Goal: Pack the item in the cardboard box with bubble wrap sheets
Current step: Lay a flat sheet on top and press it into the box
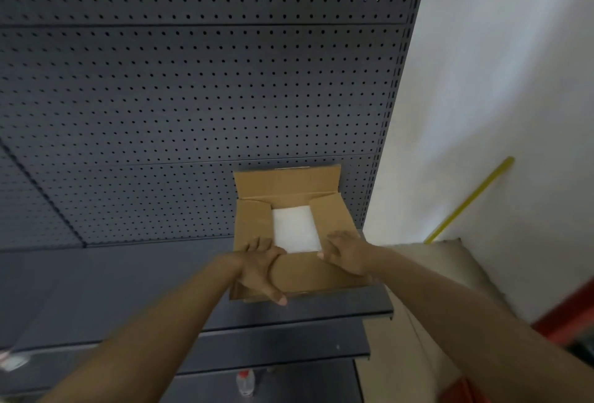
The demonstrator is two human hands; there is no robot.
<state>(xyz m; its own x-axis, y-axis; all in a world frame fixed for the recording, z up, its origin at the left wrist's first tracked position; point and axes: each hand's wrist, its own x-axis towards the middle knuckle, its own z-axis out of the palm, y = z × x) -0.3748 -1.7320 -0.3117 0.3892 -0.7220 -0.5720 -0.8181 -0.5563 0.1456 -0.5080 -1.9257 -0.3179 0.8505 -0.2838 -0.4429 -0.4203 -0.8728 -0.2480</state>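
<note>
Brown cardboard box (291, 206) on the dark metal shelf (321, 308), flaps being folded over white bubble wrap (295, 228).

We have the box at the shelf's right end, against the grey pegboard panel (193, 97), with the wrap lying inside and showing through the gap between the two side flaps; the item itself we cannot see, presumably under the wrap. Our left hand (262, 269) grips the near flap, thumb curled round its near edge; our right hand (348, 254) rests flat with fingers spread on the right side flap, grasping nothing. To close it well, we judge we should press both side flaps level first, keep the wrap tucked below them, then bring the near flap down squarely and the upright far flap last, so no sheet catches in a seam.
</note>
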